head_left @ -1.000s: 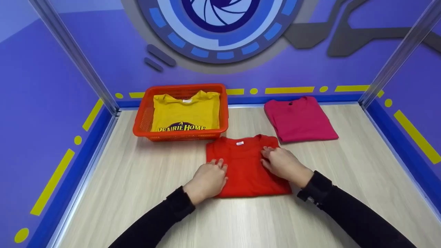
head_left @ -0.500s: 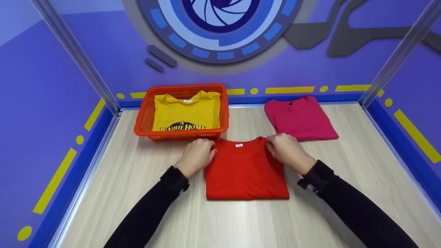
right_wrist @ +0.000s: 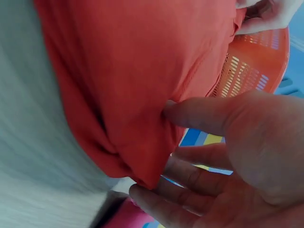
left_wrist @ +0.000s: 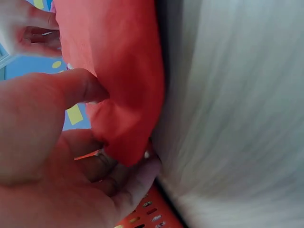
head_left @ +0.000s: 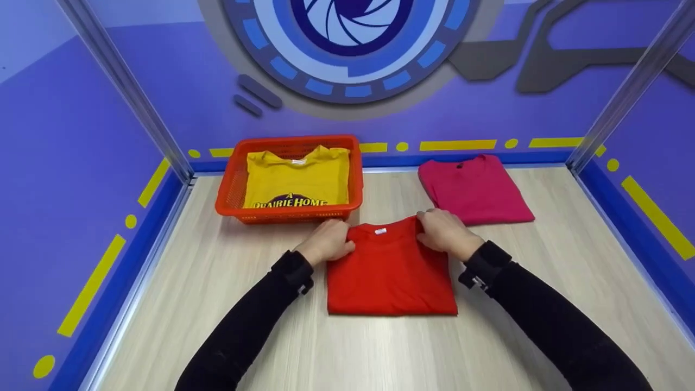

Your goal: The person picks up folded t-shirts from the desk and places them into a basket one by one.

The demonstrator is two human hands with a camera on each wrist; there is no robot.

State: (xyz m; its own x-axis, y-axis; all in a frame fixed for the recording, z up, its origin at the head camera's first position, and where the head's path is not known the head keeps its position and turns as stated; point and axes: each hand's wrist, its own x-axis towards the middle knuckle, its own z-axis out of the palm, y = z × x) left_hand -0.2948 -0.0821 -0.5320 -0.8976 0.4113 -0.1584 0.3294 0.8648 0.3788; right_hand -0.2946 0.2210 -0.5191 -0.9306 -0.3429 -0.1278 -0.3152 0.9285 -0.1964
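A folded red T-shirt (head_left: 388,277) lies on the wooden table with its collar and white tag toward the back wall. My left hand (head_left: 328,240) grips its far left corner, thumb on top and fingers underneath, as the left wrist view shows. At the far right corner my right hand (head_left: 442,232) pinches the cloth the same way; in the right wrist view the corner of the red T-shirt (right_wrist: 137,128) sags between thumb and fingers. Both far corners look slightly raised, while the near folded edge lies flat. The fingertips under the cloth are partly hidden.
An orange-red plastic basket (head_left: 231,209) with a folded yellow printed T-shirt (head_left: 298,176) inside stands behind my left hand. Back right lies a folded pink T-shirt (head_left: 478,190), close to my right hand. Blue-purple panels (head_left: 174,98) enclose the table (head_left: 244,309) at back and sides.
Both hands have moved from resting on the red T-shirt to its far corners and grip them now. The shirt has straightened slightly; the basket and pink T-shirt stay put.
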